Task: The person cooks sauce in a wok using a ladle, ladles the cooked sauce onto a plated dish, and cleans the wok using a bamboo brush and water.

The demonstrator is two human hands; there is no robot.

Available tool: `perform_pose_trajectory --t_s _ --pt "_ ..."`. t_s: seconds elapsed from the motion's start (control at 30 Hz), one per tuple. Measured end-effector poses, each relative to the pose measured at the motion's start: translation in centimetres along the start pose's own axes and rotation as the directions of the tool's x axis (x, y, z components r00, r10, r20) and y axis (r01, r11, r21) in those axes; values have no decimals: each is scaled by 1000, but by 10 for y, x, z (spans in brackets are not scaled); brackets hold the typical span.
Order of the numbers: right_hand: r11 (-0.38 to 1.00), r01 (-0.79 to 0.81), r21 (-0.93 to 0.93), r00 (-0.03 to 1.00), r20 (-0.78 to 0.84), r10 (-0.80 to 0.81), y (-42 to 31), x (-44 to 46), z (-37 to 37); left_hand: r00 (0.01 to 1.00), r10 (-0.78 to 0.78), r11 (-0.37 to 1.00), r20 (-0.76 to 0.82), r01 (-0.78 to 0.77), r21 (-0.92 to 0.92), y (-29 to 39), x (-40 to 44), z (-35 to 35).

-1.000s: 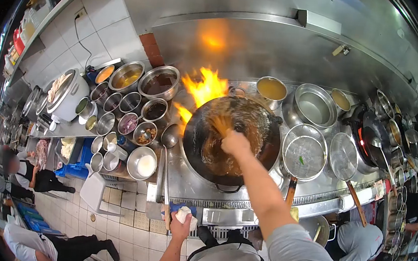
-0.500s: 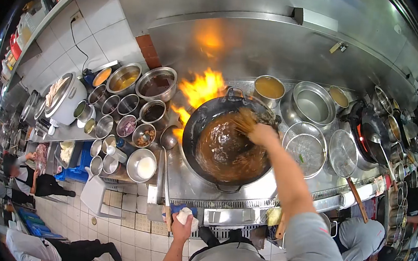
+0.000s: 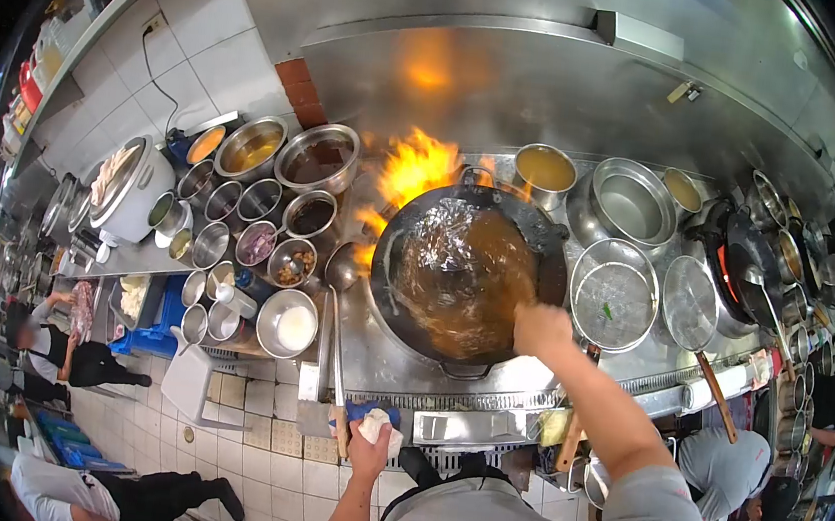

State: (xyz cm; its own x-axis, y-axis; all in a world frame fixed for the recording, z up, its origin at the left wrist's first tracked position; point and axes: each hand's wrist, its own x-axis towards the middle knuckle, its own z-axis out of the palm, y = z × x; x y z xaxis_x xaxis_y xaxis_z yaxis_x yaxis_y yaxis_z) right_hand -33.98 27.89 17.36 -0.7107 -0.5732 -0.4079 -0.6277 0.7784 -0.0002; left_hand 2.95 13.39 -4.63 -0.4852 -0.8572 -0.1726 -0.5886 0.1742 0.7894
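Note:
Brown liquid swirls in a large black wok (image 3: pixel 456 274) on the stove. My right hand (image 3: pixel 543 331) is closed round a tan bristle brush (image 3: pixel 513 292), blurred by motion, over the wok's right side. My left hand (image 3: pixel 368 449) grips a crumpled white cloth (image 3: pixel 374 425) at the front edge of the counter, by the end of a ladle's handle. The ladle (image 3: pixel 341 268) rests left of the wok. Tall orange flames (image 3: pixel 418 172) rise at the wok's back left.
Metal bowls and cups (image 3: pixel 260 200) crowd the left counter. Right of the wok lie a round strainer (image 3: pixel 614 296), a second strainer (image 3: pixel 690 303) and a steel pot (image 3: pixel 634 201). A white stool (image 3: pixel 188 384) stands at lower left. A co-worker (image 3: pixel 722 471) bends at the right.
My right hand has swept with the brush from the wok's middle to its upper right, then down along its right side. The liquid has swirled. My left hand has hardly moved.

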Motion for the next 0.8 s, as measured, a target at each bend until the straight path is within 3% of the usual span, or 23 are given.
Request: perform_pose_trajectory --t_s 0.03,0.1,0.23,0.3,0.43,0.5,0.57,0.6,0.7,0.8 --pt "1000 11 -9 1000 -15 -12 4 16 -18 1000 -8 1000 0 8 -1 -2 0 -1" --pt "996 44 81 974 -226 -25 -7 93 -1 1000 -16 1000 3 16 -13 -1 1 1" --pt "987 -12 162 969 -240 51 -86 133 15 1000 -9 1000 7 9 -23 0 0 -2" --pt "981 61 182 968 -251 -14 -97 98 40 1000 10 999 -3 -11 -33 -4 1 2" --pt "981 146 130 985 -110 -132 -56 -7 44 1000 -8 997 19 9 -75 -4 1 1" --pt "994 106 1 994 -42 -106 -12 -24 44 1000 4 996 7 -3 -84 -9 2 3" --pt "992 -46 -116 998 -49 41 29 -7 30 1000 -16 1000 6 16 -24 -1 3 1" --pt "992 -62 -112 988 -145 45 44 12 28 1000 -28 1000 1 28 6 3 1 -1" --pt "1000 9 14 922 -388 -2 50 130 51 1000 -8 999 4 8 -35 3 1 0" --pt "988 33 152 948 -319 17 -36 134 24 1000 -9 999 4 9 -40 0 2 1"
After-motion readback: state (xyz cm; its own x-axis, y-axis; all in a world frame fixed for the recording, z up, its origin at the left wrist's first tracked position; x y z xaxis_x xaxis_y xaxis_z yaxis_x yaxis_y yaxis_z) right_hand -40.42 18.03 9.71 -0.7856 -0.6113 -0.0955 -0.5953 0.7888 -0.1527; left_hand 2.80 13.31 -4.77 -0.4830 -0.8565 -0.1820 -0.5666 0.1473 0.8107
